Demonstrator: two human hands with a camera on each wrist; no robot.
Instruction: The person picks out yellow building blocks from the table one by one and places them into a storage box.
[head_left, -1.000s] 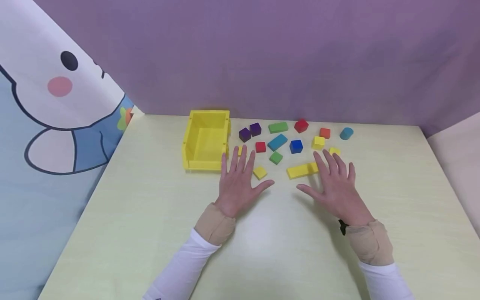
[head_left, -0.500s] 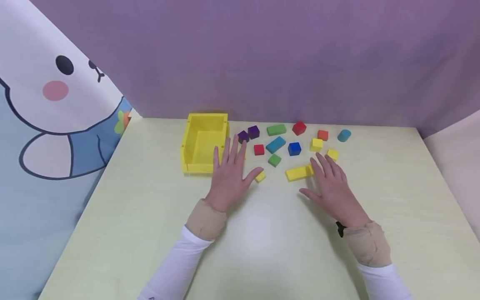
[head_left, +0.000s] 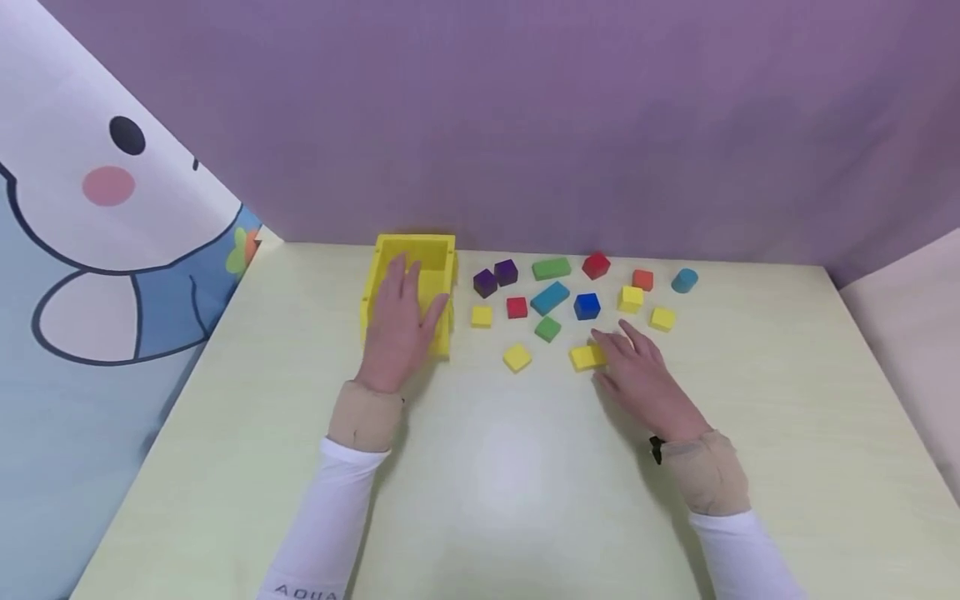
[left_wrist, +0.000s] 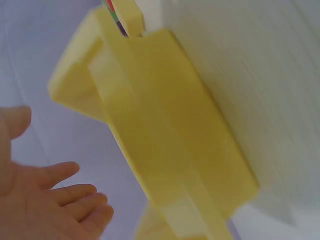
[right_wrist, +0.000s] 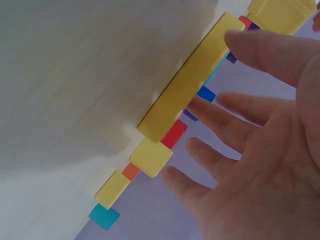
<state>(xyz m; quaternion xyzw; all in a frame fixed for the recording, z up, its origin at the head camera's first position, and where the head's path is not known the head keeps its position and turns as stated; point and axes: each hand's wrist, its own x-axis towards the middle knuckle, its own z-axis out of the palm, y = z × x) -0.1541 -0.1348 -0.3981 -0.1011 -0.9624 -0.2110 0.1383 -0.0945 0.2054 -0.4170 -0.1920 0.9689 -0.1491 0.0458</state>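
Note:
My left hand (head_left: 396,333) is over the yellow bin (head_left: 417,240) at the left of the blocks. In the left wrist view, its fingers are extended above the front wall of the bin (left_wrist: 160,115) and hold nothing. My right hand (head_left: 647,383) hovers at the long yellow block (head_left: 587,358), covering its right end in the head view. Seen from the right wrist, thumb and fingers are spread around the long yellow block (right_wrist: 190,80). They are not closed on it; whether a fingertip touches it I cannot tell.
Behind the hands lie small blocks: purple cubes (head_left: 506,272), a blue cube (head_left: 587,306), a green bar (head_left: 551,267), a teal bar (head_left: 550,297), a red block (head_left: 596,265), yellow squares (head_left: 517,358) and a teal cylinder (head_left: 684,280). A purple curtain (head_left: 525,125) stands behind the table (head_left: 225,467).
My left hand has moved left, from beside the yellow bin to over it, uncovering two yellow squares. My right hand has shifted slightly left over the long yellow block. The view has tilted a little.

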